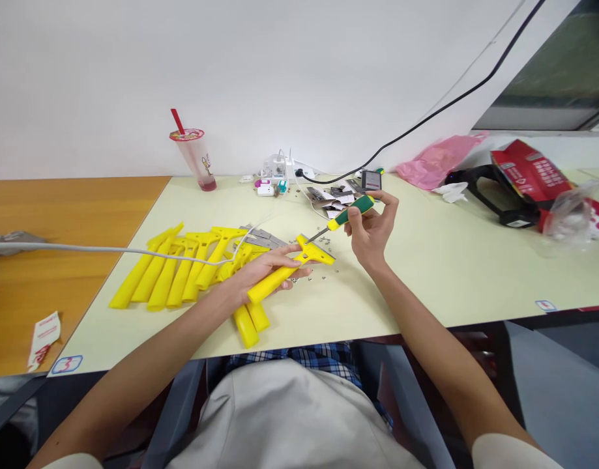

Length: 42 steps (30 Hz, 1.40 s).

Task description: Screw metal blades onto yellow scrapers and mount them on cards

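At frame centre, screwdriver (340, 219) up and right of held scraper (281, 275); leftward, more scrapers (163, 281) on the tabletop (455, 273); behind those, upper left, cup (195, 156); upper right, bag (438, 161).

No wording is legible: the red package (532, 168) carries white print (too blurred to read).

We hold both arms out in front of our chest, forearms bare and angled in toward each other. Our left arm (157, 355) slants up to the left grip (266, 266), which is closed, its fingers pointing rightward and partly hidden. Our right arm (429, 342) slants up and inward to the right grip (370, 238), held higher, its thumb upright, its index finger bent, closed too.
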Available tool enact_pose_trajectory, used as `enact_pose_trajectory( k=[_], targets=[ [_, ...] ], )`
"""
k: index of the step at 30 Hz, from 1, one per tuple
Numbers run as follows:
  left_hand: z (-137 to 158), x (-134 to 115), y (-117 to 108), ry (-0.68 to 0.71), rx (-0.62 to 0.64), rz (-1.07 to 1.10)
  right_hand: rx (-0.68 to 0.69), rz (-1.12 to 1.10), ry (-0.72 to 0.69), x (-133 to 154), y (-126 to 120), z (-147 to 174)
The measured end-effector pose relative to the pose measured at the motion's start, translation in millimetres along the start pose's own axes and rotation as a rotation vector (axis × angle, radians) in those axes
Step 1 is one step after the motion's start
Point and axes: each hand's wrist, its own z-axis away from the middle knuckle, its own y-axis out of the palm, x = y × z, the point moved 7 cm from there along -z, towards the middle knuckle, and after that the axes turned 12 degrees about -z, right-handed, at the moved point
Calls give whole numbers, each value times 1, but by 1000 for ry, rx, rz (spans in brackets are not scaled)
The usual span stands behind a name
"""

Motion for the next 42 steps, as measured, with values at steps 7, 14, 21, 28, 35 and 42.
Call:
enact_pose_trajectory(
  k=[7, 14, 21, 28, 35, 42],
  targets=[
    [-5, 6, -6, 8, -8, -91, 63, 132, -168, 8, 1, 5],
    [-6, 6, -8, 9, -39, -120, 169, 255, -309, 20, 17, 5],
    [-4, 2, -9, 42, -51, -95, 243, 278, -257, 21, 44, -10],
    [-8, -2, -18, 65, -108, 2, 199, 262, -223, 15, 65, -19],
    [-13, 2, -24, 55, -119, 85, 349, 5, -67, 7, 80, -5],
    [-11, 3, -23, 49, -155, 100, 137, -26, -67, -8, 60, 1]
  ],
)
